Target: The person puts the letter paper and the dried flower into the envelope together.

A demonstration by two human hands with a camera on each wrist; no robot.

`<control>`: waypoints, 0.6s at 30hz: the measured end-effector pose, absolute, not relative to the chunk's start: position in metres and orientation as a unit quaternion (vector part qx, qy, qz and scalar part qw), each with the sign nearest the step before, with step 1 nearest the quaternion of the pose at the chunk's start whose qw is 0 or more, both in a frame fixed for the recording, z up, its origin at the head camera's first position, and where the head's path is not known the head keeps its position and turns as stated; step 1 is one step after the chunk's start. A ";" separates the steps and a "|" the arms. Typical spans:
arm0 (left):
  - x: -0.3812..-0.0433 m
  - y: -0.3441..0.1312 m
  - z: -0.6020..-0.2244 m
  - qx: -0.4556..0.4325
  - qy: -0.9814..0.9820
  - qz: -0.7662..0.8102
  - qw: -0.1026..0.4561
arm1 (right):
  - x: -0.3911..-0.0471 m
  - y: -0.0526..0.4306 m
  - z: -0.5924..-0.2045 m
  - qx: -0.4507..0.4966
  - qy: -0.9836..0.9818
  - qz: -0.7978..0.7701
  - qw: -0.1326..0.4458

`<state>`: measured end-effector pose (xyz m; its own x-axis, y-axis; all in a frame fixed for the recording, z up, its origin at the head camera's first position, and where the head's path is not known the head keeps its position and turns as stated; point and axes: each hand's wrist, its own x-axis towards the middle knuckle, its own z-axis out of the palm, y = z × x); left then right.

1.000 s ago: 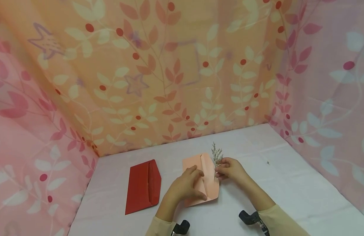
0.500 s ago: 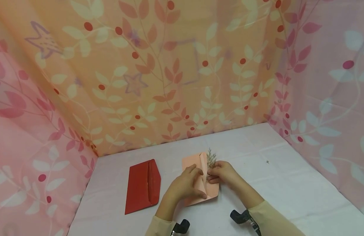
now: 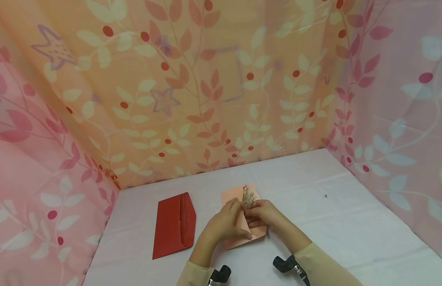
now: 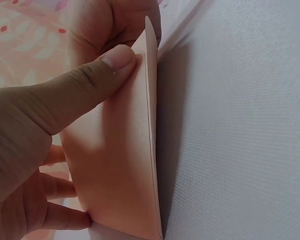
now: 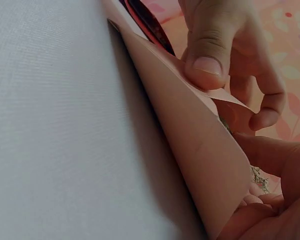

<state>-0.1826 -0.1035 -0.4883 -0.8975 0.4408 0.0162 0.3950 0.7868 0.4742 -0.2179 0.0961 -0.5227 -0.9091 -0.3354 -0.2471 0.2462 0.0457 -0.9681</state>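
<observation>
A pale pink envelope (image 3: 231, 194) lies on the white-covered table with its flap unfolded to the right. My left hand (image 3: 222, 224) holds it from the left, the thumb at the near end; in the right wrist view, a bent finger lifts the lip of the mouth away from the flap side. With my right hand (image 3: 264, 213) I pinch a small sprig of dried flowers (image 3: 248, 198) over the mouth. Its feathery top shows past my fingers, while the stems are hidden behind the right hand and the envelope's front (image 4: 120, 185).
To the left lies a red envelope (image 3: 167, 226), its flap also unfolded to the right. A tiny plant fragment (image 3: 326, 196) is on the tablecloth (image 3: 349, 230) at the right. Patterned curtains (image 3: 206, 99) stand around the table's back and sides.
My right hand has moved left with the dried flower sprig, from over the flap's outer edge to the pink envelope's mouth. The left hand has stayed on the envelope.
</observation>
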 end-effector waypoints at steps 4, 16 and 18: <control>-0.183 -0.103 -0.488 0.220 0.945 0.238 0.052 | -0.215 0.094 -0.522 -0.038 0.706 -0.676 0.207; -0.185 -0.107 -0.493 0.229 0.943 0.238 0.050 | -0.214 0.088 -0.517 -0.057 0.744 -0.631 0.211; -0.186 -0.108 -0.494 0.229 0.942 0.240 0.050 | -0.215 0.088 -0.519 -0.063 0.746 -0.627 0.216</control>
<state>-0.1855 -0.1081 -0.4937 -0.8901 0.4555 0.0148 0.4072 0.7802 0.4748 -0.2155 0.0876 -0.5187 -0.8986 -0.3652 -0.2432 0.1766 0.2063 -0.9624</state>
